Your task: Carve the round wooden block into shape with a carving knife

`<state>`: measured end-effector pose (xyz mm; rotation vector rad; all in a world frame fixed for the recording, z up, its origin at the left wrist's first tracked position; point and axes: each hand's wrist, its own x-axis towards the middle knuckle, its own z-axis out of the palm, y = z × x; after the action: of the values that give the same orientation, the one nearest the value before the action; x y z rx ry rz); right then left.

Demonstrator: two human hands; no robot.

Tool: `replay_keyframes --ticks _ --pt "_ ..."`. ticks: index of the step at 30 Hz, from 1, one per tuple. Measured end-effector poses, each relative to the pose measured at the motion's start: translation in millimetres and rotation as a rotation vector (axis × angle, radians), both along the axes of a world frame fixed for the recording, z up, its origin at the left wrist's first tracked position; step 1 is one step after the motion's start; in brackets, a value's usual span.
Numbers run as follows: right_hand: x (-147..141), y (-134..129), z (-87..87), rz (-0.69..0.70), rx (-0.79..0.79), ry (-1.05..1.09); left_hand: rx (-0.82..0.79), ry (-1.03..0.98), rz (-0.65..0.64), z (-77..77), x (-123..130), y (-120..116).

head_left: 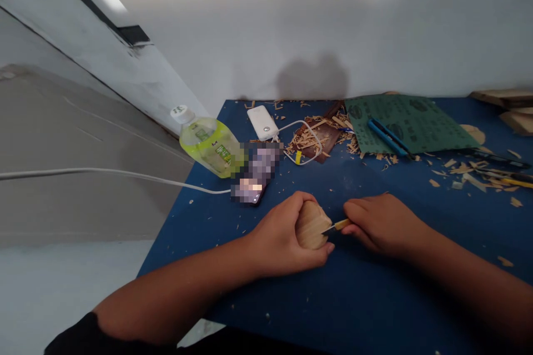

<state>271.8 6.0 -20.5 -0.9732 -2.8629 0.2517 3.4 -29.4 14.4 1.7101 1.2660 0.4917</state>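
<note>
A rounded, pale piece of wood [310,226] rests in my left hand [287,236], whose thumb and fingers wrap round its edges. My right hand [385,224] is closed on a carving tool [342,224] with a yellowish handle and a thin metal blade. The blade's tip touches the face of the wood near its right side. Most of the handle is hidden inside my right fist. Both hands are low over the blue table [333,299].
A yellow-green bottle [212,147], a phone [256,175] and a white power bank [262,123] with a cable stand at the back left. Wood shavings [310,136], a green sandpaper sheet [416,122] and a blue utility knife [389,137] lie behind. Wood blocks [506,99] sit far right.
</note>
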Motion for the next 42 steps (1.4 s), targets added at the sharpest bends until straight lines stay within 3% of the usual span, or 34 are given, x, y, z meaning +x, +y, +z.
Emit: replay_keyframes --ticks 5,10,12,18,22,27,33,39,42 --pt "4 5 -2.7 -0.12 0.055 -0.037 -0.055 0.016 0.036 -0.5 -3 6" --pt "14 17 -5.6 -0.351 0.075 -0.084 -0.05 0.024 0.028 -4.6 -6 11" --pt "14 17 -4.3 -0.332 0.035 -0.053 -0.045 0.031 0.047 -6.1 -6 12" --pt "-2 3 3.5 -0.082 -0.158 0.032 -0.022 0.03 0.1 -10.1 -3 9" --pt "-8 -1 3.8 -0.082 -0.124 0.028 -0.013 0.032 0.094 -9.4 0 8" --pt "-6 4 1.9 -0.209 -0.027 -0.072 -0.059 0.055 0.117 -8.6 -2 13" --pt "4 18 6.2 -0.475 -0.022 -0.165 0.051 0.094 0.133 -9.2 -8 17" --pt "-7 4 11.2 -0.219 -0.117 0.005 0.123 0.099 0.164 -12.0 -6 18" --pt "-15 -4 12.0 -0.175 -0.13 0.011 0.122 0.095 0.174 -11.7 -2 15"
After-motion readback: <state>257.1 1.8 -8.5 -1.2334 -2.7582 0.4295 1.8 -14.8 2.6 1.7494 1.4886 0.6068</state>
